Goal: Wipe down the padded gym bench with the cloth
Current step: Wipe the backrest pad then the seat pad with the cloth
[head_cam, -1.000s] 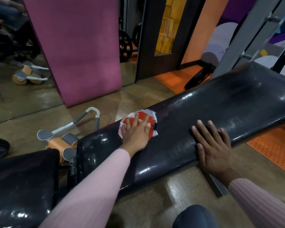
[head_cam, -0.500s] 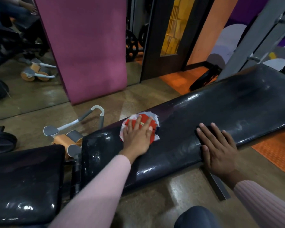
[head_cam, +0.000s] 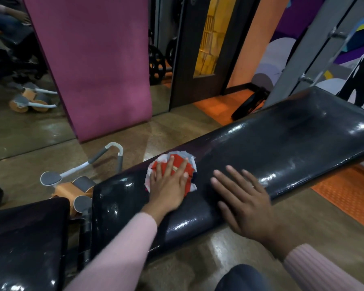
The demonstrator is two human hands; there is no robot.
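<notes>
cloth [head_cam: 172,170]: pressed flat on the bench [head_cam: 282,156], near its far edge.
left hand [head_cam: 169,185]: spread flat on the cloth, nothing gripped.
right hand [head_cam: 243,199]: flat on the pad, empty.
progress: judged midway; long right stretch likely unwiped.

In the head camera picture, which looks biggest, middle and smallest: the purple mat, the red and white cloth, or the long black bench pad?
1. Long black bench pad
2. Purple mat, nearly as big; it stands farther away, so this order is unsure.
3. Red and white cloth, clearly smallest, partly under the left hand.
</notes>
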